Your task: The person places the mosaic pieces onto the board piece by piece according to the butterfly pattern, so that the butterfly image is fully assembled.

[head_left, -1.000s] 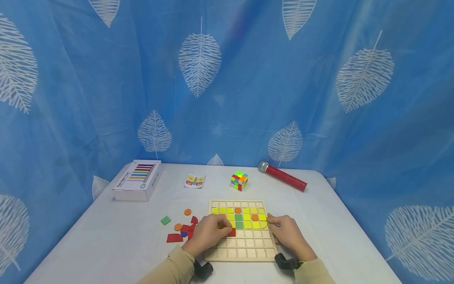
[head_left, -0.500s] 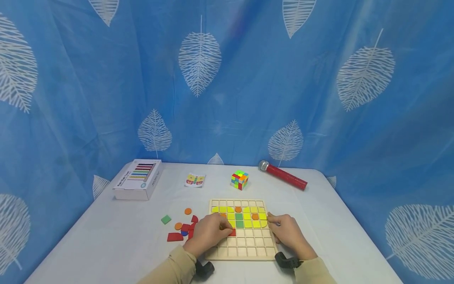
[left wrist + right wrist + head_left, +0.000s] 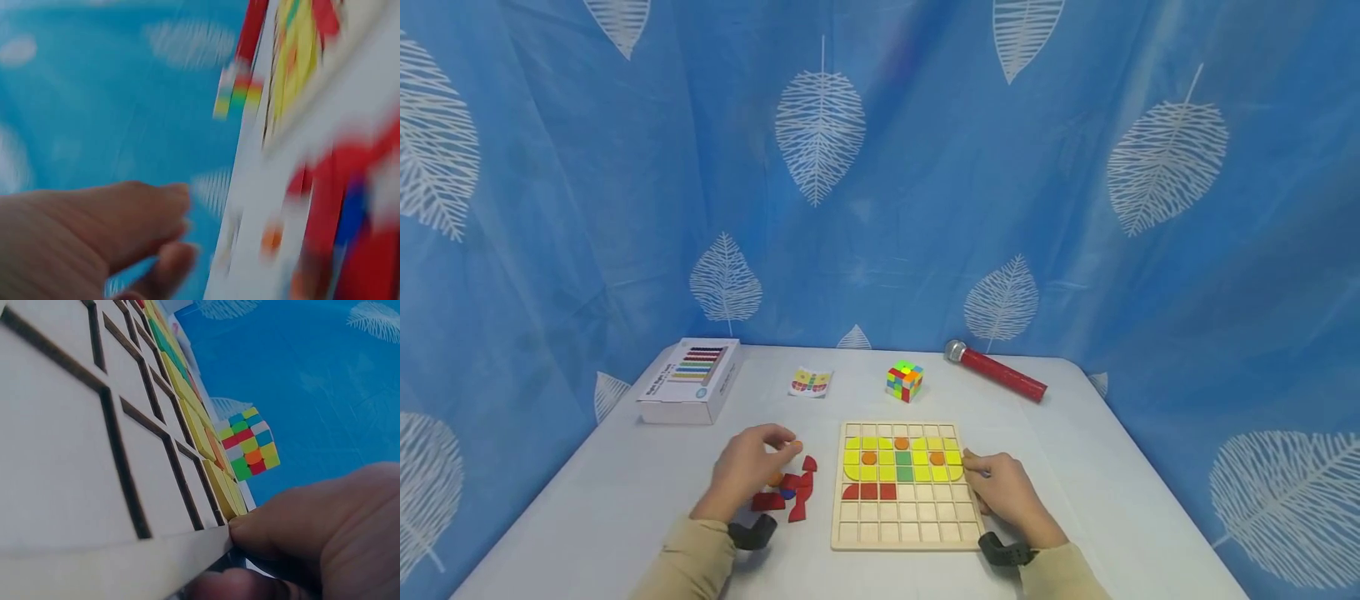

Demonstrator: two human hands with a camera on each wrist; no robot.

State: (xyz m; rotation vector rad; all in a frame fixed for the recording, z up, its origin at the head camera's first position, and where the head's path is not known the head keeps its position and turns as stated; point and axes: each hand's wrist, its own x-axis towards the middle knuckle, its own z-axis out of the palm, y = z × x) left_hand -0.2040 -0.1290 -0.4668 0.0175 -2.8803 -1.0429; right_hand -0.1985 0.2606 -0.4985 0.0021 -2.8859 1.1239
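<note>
Blue leaf-print curtain (image 3: 910,221) behind, white table (image 3: 1090,483) below, and here's the pale wooden grid board (image 3: 919,512): yellow tiles (image 3: 852,459), orange discs (image 3: 937,458) and green squares (image 3: 903,458) towards twelve, red tiles (image 3: 869,492) at nine! Right hand (image 3: 1003,487) pinches its edge at three o'clock; left hand (image 3: 747,467), fingers loosely parted, partly hides the loose pieces (image 3: 801,498) out at nine, blurred up close. Ten o'clock, a white box (image 3: 688,379), lettering too small to read surely.
</note>
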